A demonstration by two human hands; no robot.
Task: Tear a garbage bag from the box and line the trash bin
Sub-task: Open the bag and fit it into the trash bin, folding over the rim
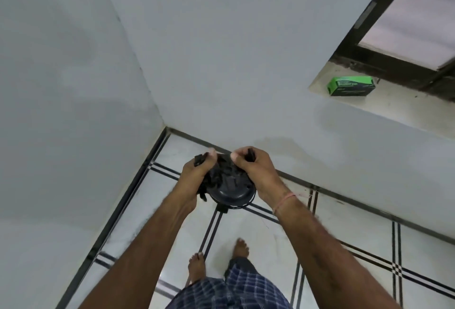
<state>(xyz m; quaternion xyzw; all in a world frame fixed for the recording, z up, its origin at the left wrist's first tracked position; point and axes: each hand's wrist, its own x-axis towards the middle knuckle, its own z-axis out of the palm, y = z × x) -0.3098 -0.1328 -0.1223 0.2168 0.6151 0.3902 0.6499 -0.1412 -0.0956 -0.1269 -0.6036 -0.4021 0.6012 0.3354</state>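
Note:
A crumpled black garbage bag (222,168) is held between both hands above the floor. My left hand (194,175) grips its left edge and my right hand (256,170) grips its right edge, thumbs close together. Directly below the bag stands a small black trash bin (231,191) with a round closed lid, partly hidden by the bag and hands. The green garbage bag box (350,86) lies on the window sill at the upper right, well away from both hands.
The bin stands on a white tiled floor (266,237) near a room corner, with grey walls (73,87) to the left and ahead. A dark-framed window (394,50) sits above the sill. My bare feet (197,266) are just behind the bin.

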